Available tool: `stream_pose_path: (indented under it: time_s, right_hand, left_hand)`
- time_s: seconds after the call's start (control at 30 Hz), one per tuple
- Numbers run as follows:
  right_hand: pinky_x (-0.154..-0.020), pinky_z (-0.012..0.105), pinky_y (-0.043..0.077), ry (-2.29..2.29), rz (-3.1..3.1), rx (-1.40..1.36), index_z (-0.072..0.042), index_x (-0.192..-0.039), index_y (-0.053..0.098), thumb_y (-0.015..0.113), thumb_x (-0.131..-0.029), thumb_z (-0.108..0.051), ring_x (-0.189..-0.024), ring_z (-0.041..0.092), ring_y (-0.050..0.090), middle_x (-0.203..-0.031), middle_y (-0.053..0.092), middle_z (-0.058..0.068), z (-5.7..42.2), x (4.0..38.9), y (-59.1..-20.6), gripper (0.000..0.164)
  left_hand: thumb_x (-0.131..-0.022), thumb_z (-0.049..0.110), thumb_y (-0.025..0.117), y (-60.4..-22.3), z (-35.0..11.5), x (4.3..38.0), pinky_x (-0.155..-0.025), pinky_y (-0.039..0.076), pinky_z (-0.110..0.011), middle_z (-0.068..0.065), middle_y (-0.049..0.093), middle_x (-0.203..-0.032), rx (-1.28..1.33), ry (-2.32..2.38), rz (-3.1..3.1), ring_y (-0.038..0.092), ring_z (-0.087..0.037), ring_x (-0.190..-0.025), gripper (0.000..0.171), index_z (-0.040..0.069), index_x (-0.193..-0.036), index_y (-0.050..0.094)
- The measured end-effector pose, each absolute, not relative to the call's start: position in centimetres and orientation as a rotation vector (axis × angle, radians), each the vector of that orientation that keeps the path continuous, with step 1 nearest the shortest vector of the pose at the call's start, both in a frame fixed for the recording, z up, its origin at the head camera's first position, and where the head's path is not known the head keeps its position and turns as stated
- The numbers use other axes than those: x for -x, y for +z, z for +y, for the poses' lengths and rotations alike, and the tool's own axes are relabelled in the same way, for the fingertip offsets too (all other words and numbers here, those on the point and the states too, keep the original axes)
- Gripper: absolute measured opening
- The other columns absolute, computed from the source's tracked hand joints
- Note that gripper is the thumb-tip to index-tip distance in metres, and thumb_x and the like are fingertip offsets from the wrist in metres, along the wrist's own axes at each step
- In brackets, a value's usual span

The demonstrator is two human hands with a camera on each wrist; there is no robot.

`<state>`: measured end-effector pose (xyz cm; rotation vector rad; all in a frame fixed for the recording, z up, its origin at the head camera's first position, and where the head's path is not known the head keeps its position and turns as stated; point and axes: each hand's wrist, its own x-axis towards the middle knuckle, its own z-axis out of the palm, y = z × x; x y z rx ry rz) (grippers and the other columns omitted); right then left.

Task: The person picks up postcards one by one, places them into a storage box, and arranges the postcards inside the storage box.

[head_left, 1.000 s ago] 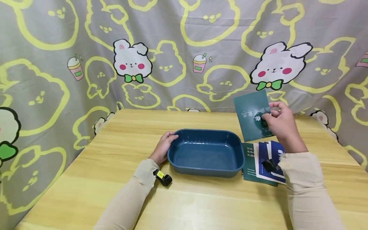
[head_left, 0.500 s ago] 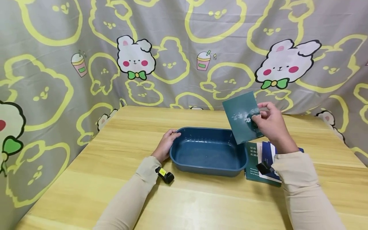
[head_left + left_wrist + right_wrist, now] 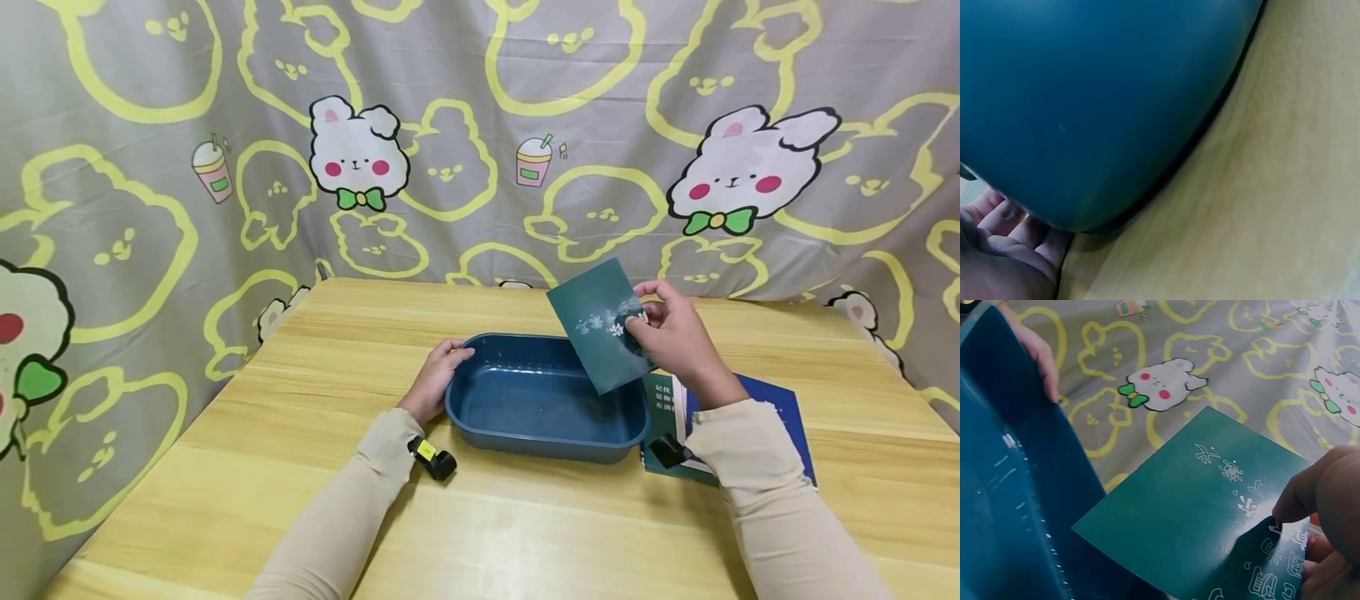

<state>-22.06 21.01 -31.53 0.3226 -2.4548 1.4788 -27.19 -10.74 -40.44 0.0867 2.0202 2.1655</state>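
A dark teal rectangular basin (image 3: 540, 446) stands in the middle of the table. My left hand (image 3: 435, 379) grips its left end, thumb over the rim and fingers down the outside; the left wrist view shows those fingers (image 3: 1010, 225) against the outer wall. Between thumb and fingers, my right hand (image 3: 678, 337) pinches a green card (image 3: 592, 321) with white lettering at its right edge. The card is tilted and overlaps the basin's back right corner in the head view. In the right wrist view the card (image 3: 1166, 500) lies beside the basin's inner wall.
Right of the basin lie several more cards: a green one (image 3: 660, 417) with white text and a blue one (image 3: 787, 425), partly under the right forearm. A cartoon-printed curtain (image 3: 450, 167) hangs behind the wooden table (image 3: 487, 533).
My right hand has carried the green card leftward and slightly down, from above the other cards to over the basin's right end. The left hand keeps its grip on the basin.
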Motion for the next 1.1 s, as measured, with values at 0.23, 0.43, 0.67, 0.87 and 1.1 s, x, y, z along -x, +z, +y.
stream_pose_path:
  time_s: [0.23,0.43,0.67,0.87,1.1]
  right_hand:
    - [-0.062,0.026,0.05,1.455,-2.536,-0.342,0.002,-0.127,0.043,0.052,-0.094,0.0,-0.075,0.025,0.057,-0.102,0.059,0.023,20.0,22.3,-32.2,0.034]
    - [-0.071,0.033,0.053,1.445,-2.6,-0.387,0.002,-0.129,0.045,0.053,-0.092,0.003,-0.087,0.031,0.06,-0.107,0.055,0.021,19.2,22.5,-32.8,0.037]
    - [-0.072,0.035,0.052,1.435,-2.661,-0.505,0.003,-0.129,0.048,0.057,-0.09,0.004,-0.087,0.029,0.063,-0.109,0.055,0.022,18.5,22.7,-33.6,0.04]
    - [-0.069,0.033,0.051,1.337,-2.731,-0.659,0.003,-0.125,0.049,0.059,-0.087,0.007,-0.083,0.026,0.06,-0.104,0.056,0.019,18.1,23.1,-34.4,0.04]
    - [-0.084,0.043,0.049,1.148,-2.831,-0.846,0.002,-0.12,0.055,0.063,-0.085,0.008,-0.09,0.024,0.056,-0.1,0.058,0.011,17.6,23.3,-35.2,0.037]
  left_hand:
    - [-0.099,0.016,0.051,-40.6,-10.8,27.3,-0.078,0.048,-0.028,-0.009,0.054,-0.108,-0.083,2.167,2.02,0.055,-0.019,-0.094,0.013,0.006,-0.107,0.051]
    - [-0.099,0.016,0.051,-40.6,-10.8,27.3,-0.079,0.048,-0.029,-0.009,0.054,-0.109,-0.086,2.172,2.016,0.056,-0.019,-0.095,0.013,0.006,-0.107,0.051]
    - [-0.099,0.017,0.052,-40.6,-10.9,27.3,-0.081,0.049,-0.03,-0.01,0.054,-0.112,-0.099,2.177,2.013,0.056,-0.021,-0.098,0.011,0.008,-0.106,0.051]
    - [-0.099,0.016,0.052,-40.6,-10.8,27.4,-0.08,0.05,-0.028,-0.009,0.055,-0.111,-0.102,2.191,2.018,0.058,-0.019,-0.096,0.01,0.007,-0.104,0.052]
    - [-0.099,0.015,0.052,-40.5,-10.9,27.3,-0.077,0.051,-0.028,-0.012,0.055,-0.114,-0.085,2.193,1.997,0.058,-0.021,-0.096,0.011,0.007,-0.105,0.052]
